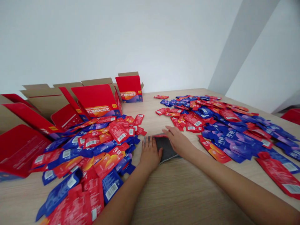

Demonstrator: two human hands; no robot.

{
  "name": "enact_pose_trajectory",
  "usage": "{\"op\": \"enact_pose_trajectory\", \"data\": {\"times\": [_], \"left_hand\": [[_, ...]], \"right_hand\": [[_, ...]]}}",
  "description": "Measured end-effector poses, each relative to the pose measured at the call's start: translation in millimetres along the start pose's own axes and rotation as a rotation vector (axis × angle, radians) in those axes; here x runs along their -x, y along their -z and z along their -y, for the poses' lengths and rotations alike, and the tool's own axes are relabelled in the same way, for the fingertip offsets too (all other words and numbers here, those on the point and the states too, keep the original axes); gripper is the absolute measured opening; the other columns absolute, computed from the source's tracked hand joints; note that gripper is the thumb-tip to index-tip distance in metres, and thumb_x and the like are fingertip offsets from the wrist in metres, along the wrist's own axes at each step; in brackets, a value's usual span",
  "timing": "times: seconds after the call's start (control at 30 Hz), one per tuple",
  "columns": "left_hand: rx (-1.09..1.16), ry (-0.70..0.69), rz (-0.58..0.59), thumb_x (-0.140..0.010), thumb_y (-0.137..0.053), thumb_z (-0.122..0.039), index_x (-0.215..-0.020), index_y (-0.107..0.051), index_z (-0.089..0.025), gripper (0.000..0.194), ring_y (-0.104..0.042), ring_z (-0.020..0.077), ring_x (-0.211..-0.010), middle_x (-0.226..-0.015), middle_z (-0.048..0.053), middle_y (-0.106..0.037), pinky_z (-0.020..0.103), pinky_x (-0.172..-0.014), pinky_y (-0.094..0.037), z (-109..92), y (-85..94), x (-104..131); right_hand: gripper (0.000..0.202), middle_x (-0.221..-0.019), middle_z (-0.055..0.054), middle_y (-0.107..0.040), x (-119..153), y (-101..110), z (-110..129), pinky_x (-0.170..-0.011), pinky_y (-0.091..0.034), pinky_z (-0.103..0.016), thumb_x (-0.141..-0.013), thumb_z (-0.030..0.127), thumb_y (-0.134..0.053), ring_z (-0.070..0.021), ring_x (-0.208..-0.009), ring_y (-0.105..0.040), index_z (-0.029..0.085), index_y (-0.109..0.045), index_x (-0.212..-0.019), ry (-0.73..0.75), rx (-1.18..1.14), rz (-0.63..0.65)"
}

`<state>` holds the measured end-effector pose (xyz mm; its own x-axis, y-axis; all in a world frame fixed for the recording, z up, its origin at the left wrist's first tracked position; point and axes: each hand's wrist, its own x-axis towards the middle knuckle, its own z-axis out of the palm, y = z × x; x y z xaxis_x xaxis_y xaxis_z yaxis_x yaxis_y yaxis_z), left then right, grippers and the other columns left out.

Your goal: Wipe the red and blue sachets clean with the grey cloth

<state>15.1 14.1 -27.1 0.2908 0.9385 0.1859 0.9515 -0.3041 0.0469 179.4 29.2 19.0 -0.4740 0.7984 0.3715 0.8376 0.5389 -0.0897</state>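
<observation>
A small dark grey cloth (pixel 166 149) lies on the table between my hands, with a strip of red along its far edge. My left hand (pixel 150 153) rests flat on the cloth's left side, fingers stretched away from me and thumb out to the right. On the right, my right hand (pixel 177 140) touches the far right part of the cloth, its fingers extended toward the red strip. Its thumb is hidden. To the left spreads a pile of red and blue sachets (pixel 93 156); another sachet pile (pixel 225 128) lies to the right.
Several opened red cartons (pixel 96 100) stand along the left and back left, flaps up. One red carton (pixel 129 88) stands apart near the wall. A few loose sachets (pixel 161 97) lie at the back of the wooden table (pixel 178 190). Something red shows at the far right edge.
</observation>
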Motion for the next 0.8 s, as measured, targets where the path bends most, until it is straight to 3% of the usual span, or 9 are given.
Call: {"op": "enact_pose_trajectory", "data": {"times": [0.13,0.3,0.47,0.67,0.8], "left_hand": [[-0.011,-0.004,0.002,-0.091,-0.033,-0.037,-0.131,-0.045,-0.006,0.052,-0.025,0.0318,-0.136,-0.145,0.017,-0.035,0.049,-0.108,-0.026,-0.2,-0.5,0.5],[-0.007,0.008,0.012,-0.092,-0.029,-0.033,-0.135,-0.041,-0.006,0.051,-0.024,0.0313,-0.136,-0.145,0.015,-0.033,0.048,-0.109,-0.024,-0.7,-0.3,0.6],[-0.03,0.003,0.02,-0.092,-0.029,-0.033,-0.136,-0.039,-0.005,0.053,-0.024,0.0308,-0.136,-0.146,0.015,-0.033,0.047,-0.109,-0.024,-0.8,-0.2,-0.2],[-0.038,0.013,0.037,-0.092,-0.03,-0.031,-0.136,-0.039,-0.005,0.052,-0.025,0.0299,-0.136,-0.145,0.016,-0.033,0.047,-0.11,-0.024,-1.1,1.8,-0.7],[-0.028,0.009,0.015,-0.092,-0.03,-0.031,-0.136,-0.039,-0.005,0.052,-0.025,0.0307,-0.136,-0.145,0.016,-0.034,0.047,-0.109,-0.025,-1.0,0.3,0.3]], "right_hand": [[0.045,-0.128,-0.014,-0.054,15.0,-0.5,17.6,-0.101,-0.039,-0.041,-0.082,0.009,-0.04,-0.0234,-0.121,-0.046,0.014,-0.053,-0.125,0.165,-0.012,0.141],[0.054,-0.14,-0.014,-0.042,23.2,-23.3,11.0,-0.101,-0.035,-0.052,-0.078,0.008,-0.041,-0.0289,-0.131,-0.035,0.012,-0.047,-0.131,0.103,0.123,0.332],[0.053,-0.142,-0.015,-0.039,5.6,-30.0,-3.1,-0.102,-0.034,-0.05,-0.081,0.009,-0.038,-0.0274,-0.131,-0.035,0.01,-0.044,-0.134,0.069,0.117,0.342],[0.049,-0.134,-0.015,-0.05,-38.1,-36.5,-26.9,-0.097,-0.041,-0.034,-0.083,0.008,-0.036,-0.0219,-0.122,-0.047,0.011,-0.046,-0.131,-0.057,0.085,0.309],[0.053,-0.128,-0.017,-0.055,-49.5,-30.4,-31.6,-0.091,-0.044,-0.036,-0.083,0.007,-0.037,-0.0248,-0.115,-0.053,0.012,-0.039,-0.135,-0.18,0.036,0.294]]}}
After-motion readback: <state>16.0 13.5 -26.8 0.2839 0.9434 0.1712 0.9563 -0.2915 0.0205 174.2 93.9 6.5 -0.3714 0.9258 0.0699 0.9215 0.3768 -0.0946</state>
